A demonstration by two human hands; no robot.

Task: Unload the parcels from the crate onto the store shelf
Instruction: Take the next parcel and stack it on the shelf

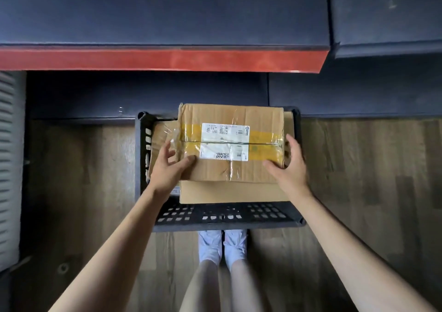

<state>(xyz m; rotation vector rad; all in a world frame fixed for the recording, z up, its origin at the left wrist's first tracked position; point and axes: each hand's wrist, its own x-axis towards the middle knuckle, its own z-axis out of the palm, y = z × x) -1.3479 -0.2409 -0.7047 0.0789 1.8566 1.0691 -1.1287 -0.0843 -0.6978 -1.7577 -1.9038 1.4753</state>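
Thumbs lie flat on top of the cardboard parcel, one at each near corner, while my other fingers wrap down its short sides. My left hand clasps the left edge, where loose clear tape crinkles against the fingertips; my right hand clasps the right edge, fingers curled over the side. The grip looks firm, though I cannot tell how far the hidden fingers reach underneath.

The parcel is a worn brown box, roughly rectangular, its left flap dented, banded with yellow tape and glossy clear tape, and carrying a white shipping label with a small printed code. It sits level above the black crate, over a second, smoother box whose plain near face shows just below it. Another taped carton edge peeks out at the left, close to my left fingers.

The crate's walls are perforated plastic with rounded corners; its left wall stands just beside my left wrist, while its right rim is near my right hand. Beyond the crate's far rim runs a dark blue shelf, and above that a higher shelf board with a red front edge, both bare where I can see them. Wood-grain floor spreads open to either side. My white shoes stand touching the crate's near wall.
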